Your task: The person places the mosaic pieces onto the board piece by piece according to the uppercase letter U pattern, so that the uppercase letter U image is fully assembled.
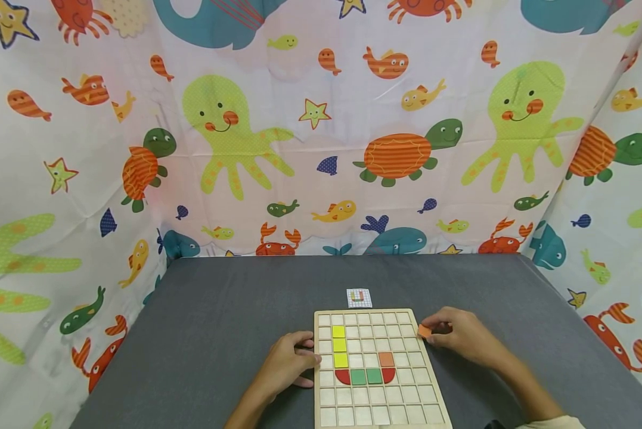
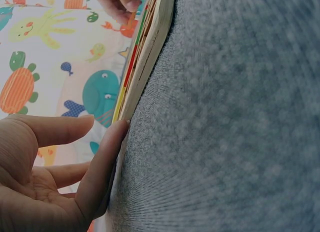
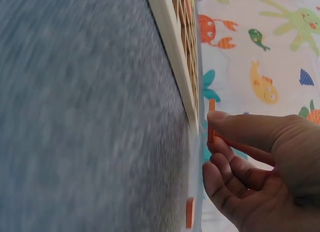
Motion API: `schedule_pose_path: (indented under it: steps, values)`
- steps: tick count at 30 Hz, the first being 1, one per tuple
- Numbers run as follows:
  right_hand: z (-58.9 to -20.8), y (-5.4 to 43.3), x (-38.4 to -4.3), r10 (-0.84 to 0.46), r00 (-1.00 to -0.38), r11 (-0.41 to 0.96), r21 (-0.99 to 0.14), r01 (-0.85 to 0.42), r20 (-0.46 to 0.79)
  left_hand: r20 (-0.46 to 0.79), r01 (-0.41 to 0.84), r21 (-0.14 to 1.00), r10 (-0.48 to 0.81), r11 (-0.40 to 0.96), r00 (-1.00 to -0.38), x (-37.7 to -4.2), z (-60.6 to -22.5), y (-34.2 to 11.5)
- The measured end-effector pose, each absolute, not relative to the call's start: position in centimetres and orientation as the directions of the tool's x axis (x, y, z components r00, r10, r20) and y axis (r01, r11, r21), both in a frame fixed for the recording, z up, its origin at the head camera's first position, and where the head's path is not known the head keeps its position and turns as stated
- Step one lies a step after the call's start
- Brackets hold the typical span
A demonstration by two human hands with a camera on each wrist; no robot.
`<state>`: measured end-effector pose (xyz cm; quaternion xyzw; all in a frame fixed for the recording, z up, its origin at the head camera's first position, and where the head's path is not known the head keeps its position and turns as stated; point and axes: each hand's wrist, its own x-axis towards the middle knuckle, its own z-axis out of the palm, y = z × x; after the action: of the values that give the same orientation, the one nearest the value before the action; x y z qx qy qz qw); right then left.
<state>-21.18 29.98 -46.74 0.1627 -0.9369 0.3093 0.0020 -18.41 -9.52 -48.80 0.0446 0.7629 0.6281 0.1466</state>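
A wooden grid board (image 1: 353, 397) lies on the grey table. Set in its cells are a column of three yellow square tiles (image 1: 339, 345), two green squares (image 1: 358, 376), red rounded corner tiles (image 1: 343, 376) on either side of the green, and an orange square (image 1: 386, 359) above the right red one. Beside the board's left edge is my left hand (image 1: 287, 363), thumb and fingers apart, a fingertip at the rim in the left wrist view. Between thumb and fingers, my right hand (image 1: 462, 335) pinches another orange square tile (image 3: 211, 121) by the board's upper right edge.
Just beyond the board's far edge lies a small card (image 1: 359, 298) printed with a grid and a coloured U shape. One more orange tile (image 3: 190, 213) rests on the table near the right hand. A sea-animal curtain (image 1: 299, 131) hangs behind and at both sides.
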Motion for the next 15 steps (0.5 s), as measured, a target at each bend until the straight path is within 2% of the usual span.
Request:
schedule_pose_path:
  steps: [6,15]
  values:
    - [-46.8,28.7,-21.4,-0.371,-0.918,0.709,-0.596,-0.377,0.14,-0.173,-0.122,0.97,0.248,0.21,-0.953,-18.4,-48.8,-9.5]
    - [-46.8,27.4,-21.5,-0.428,-0.896,0.643,-0.659,-0.391,0.115,-0.173,-0.121,0.97,0.246,0.213,-0.954,-18.4,-48.8,-9.5]
